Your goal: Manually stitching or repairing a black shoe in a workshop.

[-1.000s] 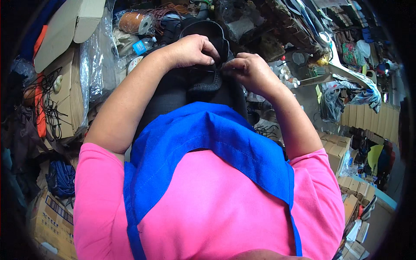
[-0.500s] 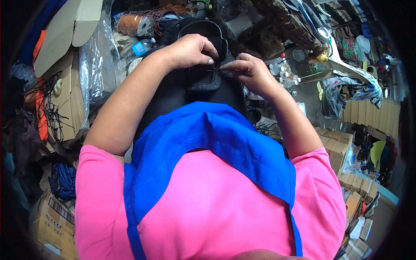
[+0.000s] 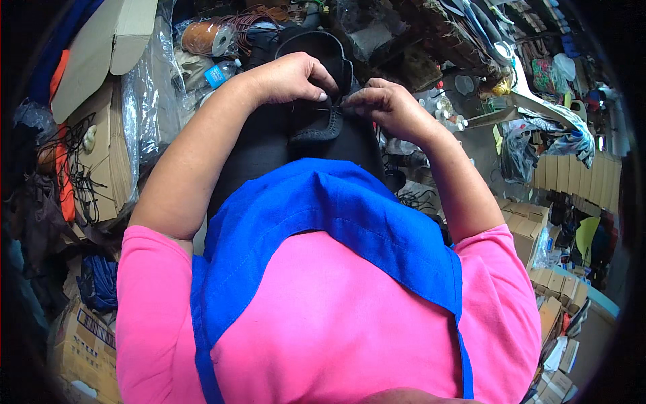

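Head view | black shoe (image 3: 315,135) is rested over the dark-clad lap (image 3: 252,145), stitched end nearest the blue apron (image 3: 323,192) | left hand (image 3: 295,79) curled, right hand (image 3: 390,106) narrowed beside it; what is gripped cannot be told | stitching might be skewed by uneven tugging.

Lap (image 3: 252,145) in black trousers is carrying one black shoe (image 3: 315,129), stitched end facing the body. Grey floor (image 3: 482,143) is showing right; can't tell if bottles (image 3: 444,113) are standing on it.
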The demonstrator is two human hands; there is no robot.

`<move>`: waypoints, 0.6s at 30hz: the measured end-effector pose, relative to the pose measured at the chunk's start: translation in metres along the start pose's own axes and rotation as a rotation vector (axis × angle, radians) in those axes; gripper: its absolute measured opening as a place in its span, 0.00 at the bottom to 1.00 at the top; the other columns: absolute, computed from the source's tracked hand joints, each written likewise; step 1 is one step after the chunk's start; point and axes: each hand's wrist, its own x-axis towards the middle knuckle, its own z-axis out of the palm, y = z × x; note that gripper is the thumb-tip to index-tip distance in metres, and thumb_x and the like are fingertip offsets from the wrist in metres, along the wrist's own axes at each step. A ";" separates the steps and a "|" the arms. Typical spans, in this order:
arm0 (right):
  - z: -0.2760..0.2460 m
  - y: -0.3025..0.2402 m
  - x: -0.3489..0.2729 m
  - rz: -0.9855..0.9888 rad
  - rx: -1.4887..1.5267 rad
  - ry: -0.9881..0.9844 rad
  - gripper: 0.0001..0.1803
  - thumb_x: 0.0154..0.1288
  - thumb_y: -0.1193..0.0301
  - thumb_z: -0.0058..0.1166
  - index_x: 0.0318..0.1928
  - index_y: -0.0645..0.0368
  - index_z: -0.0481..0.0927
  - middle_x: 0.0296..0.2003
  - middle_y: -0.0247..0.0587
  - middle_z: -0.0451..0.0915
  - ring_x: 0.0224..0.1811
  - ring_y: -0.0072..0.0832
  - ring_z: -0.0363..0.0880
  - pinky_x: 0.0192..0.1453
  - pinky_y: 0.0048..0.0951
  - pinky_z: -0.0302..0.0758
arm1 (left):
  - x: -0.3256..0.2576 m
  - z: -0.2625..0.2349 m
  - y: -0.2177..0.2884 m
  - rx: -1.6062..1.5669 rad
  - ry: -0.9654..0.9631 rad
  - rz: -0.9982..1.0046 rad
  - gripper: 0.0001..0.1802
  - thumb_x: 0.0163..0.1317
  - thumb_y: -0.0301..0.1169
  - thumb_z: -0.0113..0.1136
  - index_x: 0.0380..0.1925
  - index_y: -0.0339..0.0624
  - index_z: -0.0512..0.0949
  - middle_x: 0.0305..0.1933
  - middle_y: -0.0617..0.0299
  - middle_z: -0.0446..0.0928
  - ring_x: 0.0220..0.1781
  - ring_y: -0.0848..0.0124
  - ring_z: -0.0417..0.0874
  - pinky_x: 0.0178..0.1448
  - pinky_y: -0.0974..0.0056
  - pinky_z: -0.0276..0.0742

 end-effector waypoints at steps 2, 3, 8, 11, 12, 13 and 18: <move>0.003 0.006 0.001 0.025 0.062 0.016 0.11 0.57 0.75 0.58 0.42 0.52 0.84 0.35 0.43 0.76 0.41 0.35 0.78 0.46 0.31 0.74 | 0.001 0.000 0.000 0.010 0.003 0.002 0.16 0.50 0.28 0.64 0.42 0.40 0.82 0.39 0.57 0.78 0.46 0.65 0.78 0.54 0.63 0.73; 0.005 0.009 0.002 0.027 0.061 0.017 0.11 0.57 0.75 0.58 0.42 0.52 0.84 0.35 0.43 0.76 0.41 0.35 0.78 0.46 0.31 0.74 | 0.002 0.000 0.001 0.021 0.008 0.005 0.16 0.50 0.29 0.64 0.41 0.40 0.82 0.39 0.57 0.78 0.46 0.65 0.78 0.54 0.63 0.73; 0.004 0.026 0.009 0.031 0.240 -0.042 0.11 0.59 0.75 0.58 0.42 0.52 0.85 0.35 0.35 0.76 0.43 0.28 0.75 0.50 0.27 0.72 | 0.003 0.003 -0.006 0.120 0.051 0.061 0.16 0.49 0.28 0.66 0.41 0.42 0.82 0.39 0.59 0.75 0.47 0.65 0.77 0.55 0.64 0.72; 0.003 0.031 0.014 0.013 0.282 -0.098 0.10 0.60 0.75 0.57 0.42 0.52 0.85 0.35 0.34 0.76 0.44 0.26 0.74 0.52 0.26 0.70 | 0.001 0.004 -0.009 0.118 0.057 0.107 0.17 0.48 0.27 0.67 0.41 0.43 0.82 0.39 0.59 0.74 0.47 0.65 0.76 0.55 0.64 0.71; 0.004 0.034 0.014 0.011 0.282 -0.097 0.10 0.60 0.75 0.57 0.42 0.52 0.85 0.35 0.34 0.76 0.44 0.26 0.74 0.52 0.26 0.70 | 0.001 0.005 -0.010 0.127 0.067 0.129 0.17 0.47 0.26 0.68 0.41 0.43 0.82 0.39 0.59 0.74 0.46 0.65 0.76 0.55 0.64 0.71; 0.004 0.038 0.015 0.015 0.313 -0.100 0.10 0.60 0.74 0.58 0.42 0.53 0.85 0.35 0.34 0.76 0.44 0.25 0.73 0.53 0.26 0.69 | 0.001 0.006 -0.011 0.129 0.068 0.130 0.17 0.47 0.26 0.68 0.41 0.43 0.82 0.39 0.59 0.74 0.46 0.65 0.76 0.55 0.64 0.71; 0.013 0.037 0.015 0.018 0.340 -0.082 0.10 0.59 0.74 0.59 0.42 0.54 0.85 0.33 0.34 0.77 0.43 0.25 0.74 0.52 0.27 0.70 | 0.003 0.009 -0.013 0.138 0.102 0.116 0.18 0.45 0.25 0.68 0.40 0.44 0.82 0.38 0.60 0.74 0.46 0.66 0.76 0.54 0.64 0.71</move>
